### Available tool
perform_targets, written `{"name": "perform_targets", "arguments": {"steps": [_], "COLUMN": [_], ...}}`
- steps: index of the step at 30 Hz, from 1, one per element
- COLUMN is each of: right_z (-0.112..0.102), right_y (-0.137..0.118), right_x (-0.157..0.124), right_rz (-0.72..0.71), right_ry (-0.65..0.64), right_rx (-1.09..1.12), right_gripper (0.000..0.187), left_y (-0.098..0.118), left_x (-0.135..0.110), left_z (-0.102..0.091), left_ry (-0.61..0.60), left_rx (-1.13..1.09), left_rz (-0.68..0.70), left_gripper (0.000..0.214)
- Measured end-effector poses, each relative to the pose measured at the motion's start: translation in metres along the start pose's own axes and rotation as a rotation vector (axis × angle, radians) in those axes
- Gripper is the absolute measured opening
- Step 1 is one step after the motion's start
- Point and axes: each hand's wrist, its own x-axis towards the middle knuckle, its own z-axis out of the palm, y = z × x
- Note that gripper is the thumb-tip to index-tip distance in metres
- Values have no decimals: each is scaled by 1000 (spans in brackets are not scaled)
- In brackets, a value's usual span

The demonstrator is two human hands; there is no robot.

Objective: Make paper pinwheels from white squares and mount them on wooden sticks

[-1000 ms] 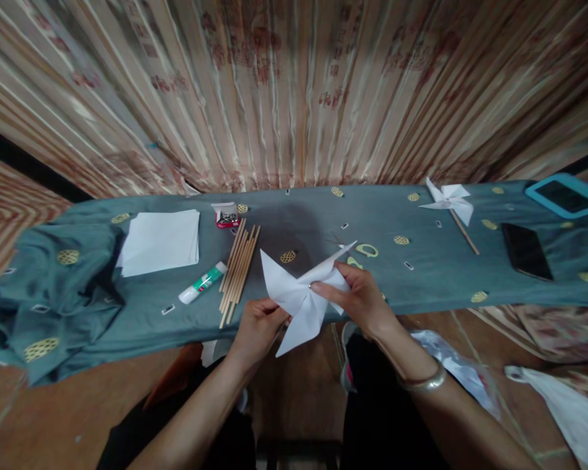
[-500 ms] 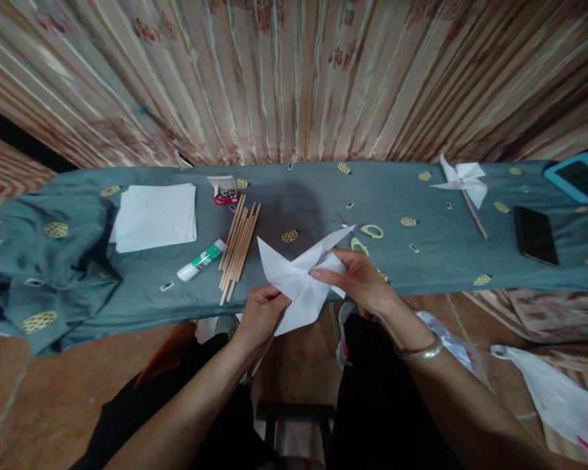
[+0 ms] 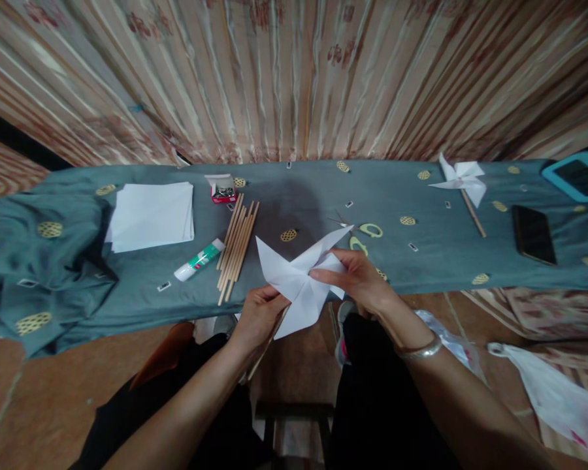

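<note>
A white paper pinwheel [image 3: 294, 277] hangs over the near edge of the teal cloth-covered table [image 3: 421, 261]. My right hand [image 3: 360, 281] pinches its centre from the right, fingers closed on the folded flaps. My left hand [image 3: 259, 316] is closed under the pinwheel's lower left, gripping a thin wooden stick [image 3: 267, 346] that slants down behind the paper. Yellow-handled scissors [image 3: 365, 235] lie just beyond my right hand.
On the table lie a bundle of wooden sticks [image 3: 236, 245], a glue stick [image 3: 198, 259], a stack of white paper [image 3: 151, 215], a small red box of pins [image 3: 222, 189], a finished pinwheel [image 3: 460, 183], a black phone [image 3: 533, 234] and a blue-cased tablet [image 3: 575, 175]. A curtain hangs behind.
My view has tilted up a little, so the table sits higher in the frame. Both hands keep the same hold on the pinwheel; the stick under my left hand shows more.
</note>
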Motion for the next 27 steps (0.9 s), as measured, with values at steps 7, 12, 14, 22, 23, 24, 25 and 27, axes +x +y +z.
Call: {"name": "perform_targets", "arguments": {"steps": [7, 12, 14, 22, 23, 24, 25, 27], "right_z": [-2, -5, -6, -3, -2, -2, -1, 0], "right_y": [4, 12, 14, 27, 27, 26, 25, 20], "right_x": [3, 6, 7, 10, 11, 12, 13, 16], "right_rz": [42, 6, -7, -25, -26, -21, -11, 14], "right_ry": [-24, -19, -28, -96, -114, -128, -142, -178], "right_rx": [-83, -291, -371, -521, -535, -562, -602, -727], "right_gripper": [28, 25, 26, 31, 32, 31, 30, 29], "left_y": [-8, -22, -28, -46, -47, -48, -49, -50], "left_x": [2, 5, 6, 0, -1, -2, -2, -2], "left_z": [0, -3, -6, -12, -13, -13, -13, -13], "left_ry": [3, 27, 44, 75, 79, 82, 81, 78], "left_rx": [-35, -44, -42, -88, -95, -104, -113, -130], "left_rz": [-52, -79, -91, -131, -136, -139, -142, -149], "left_gripper": [30, 28, 25, 24, 24, 24, 25, 26]}}
